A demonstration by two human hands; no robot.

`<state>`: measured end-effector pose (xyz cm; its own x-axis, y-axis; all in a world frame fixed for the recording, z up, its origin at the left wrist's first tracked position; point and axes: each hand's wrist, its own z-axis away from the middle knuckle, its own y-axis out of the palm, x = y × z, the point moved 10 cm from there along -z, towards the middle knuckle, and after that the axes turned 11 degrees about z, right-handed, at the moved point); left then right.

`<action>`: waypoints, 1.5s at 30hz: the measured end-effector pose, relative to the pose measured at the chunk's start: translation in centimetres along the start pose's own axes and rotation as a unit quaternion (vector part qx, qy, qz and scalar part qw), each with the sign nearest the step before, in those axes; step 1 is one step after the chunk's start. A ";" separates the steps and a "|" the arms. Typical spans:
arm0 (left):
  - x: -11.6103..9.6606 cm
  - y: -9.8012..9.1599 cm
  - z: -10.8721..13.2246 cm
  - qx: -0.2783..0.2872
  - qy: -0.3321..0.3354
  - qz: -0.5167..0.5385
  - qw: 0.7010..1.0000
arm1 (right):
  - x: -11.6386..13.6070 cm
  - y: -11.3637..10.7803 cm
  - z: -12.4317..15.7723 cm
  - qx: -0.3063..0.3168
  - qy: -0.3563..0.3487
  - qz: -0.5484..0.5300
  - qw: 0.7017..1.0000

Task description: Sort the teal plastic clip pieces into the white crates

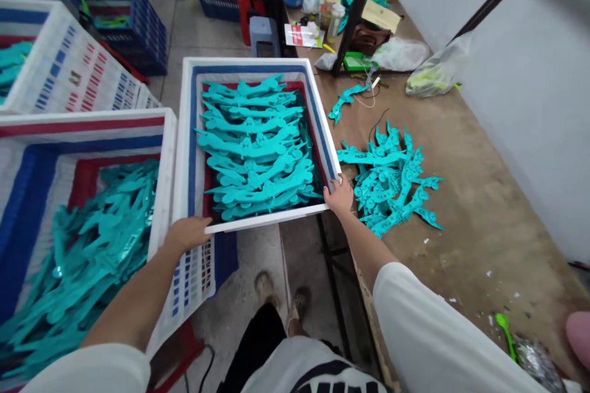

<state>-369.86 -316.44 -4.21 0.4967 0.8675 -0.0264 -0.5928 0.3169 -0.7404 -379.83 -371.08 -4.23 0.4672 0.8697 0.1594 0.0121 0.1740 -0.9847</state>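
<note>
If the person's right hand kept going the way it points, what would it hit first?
The crate's rim: the right hand is on its corner. Beyond that, probably the teal pieces inside, though depth is hard to judge.

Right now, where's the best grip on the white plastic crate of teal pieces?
Probably the near rim of the white plastic crate, from your side, left hand and right hand at its two corners, where they sit: that straight lip faces you, clear of the teal pieces.

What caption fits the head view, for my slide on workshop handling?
The left hand and right hand hold the near rim of a white crate of teal plastic pieces.
</note>
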 end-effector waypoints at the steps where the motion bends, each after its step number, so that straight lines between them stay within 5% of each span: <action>1: -0.1 -0.1 0.1 -0.009 0.002 0.010 1.000 | -0.1 0.0 0.0 -0.002 0.000 0.003 1.000; 11: -1.6 -1.4 1.1 -0.001 0.029 0.043 0.999 | 0.0 -0.9 0.1 -0.006 0.011 0.035 0.999; 28: -2.1 -1.3 2.6 0.055 0.013 0.049 0.997 | -1.2 1.3 0.8 0.134 0.018 0.093 0.986; 35: -2.4 -0.3 2.8 0.071 0.035 0.094 0.992 | -0.4 -0.6 1.2 0.126 0.010 0.107 0.986; 45: -2.4 0.0 2.4 0.044 0.041 0.131 0.990 | -1.6 0.0 1.3 0.115 0.022 0.102 0.988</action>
<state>-372.60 -317.54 -2.54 0.3655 0.8917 -0.2671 -0.7593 0.1196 -0.6397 -381.68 -371.85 -4.43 0.4770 0.8775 -0.0496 -0.2849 0.1010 -0.9532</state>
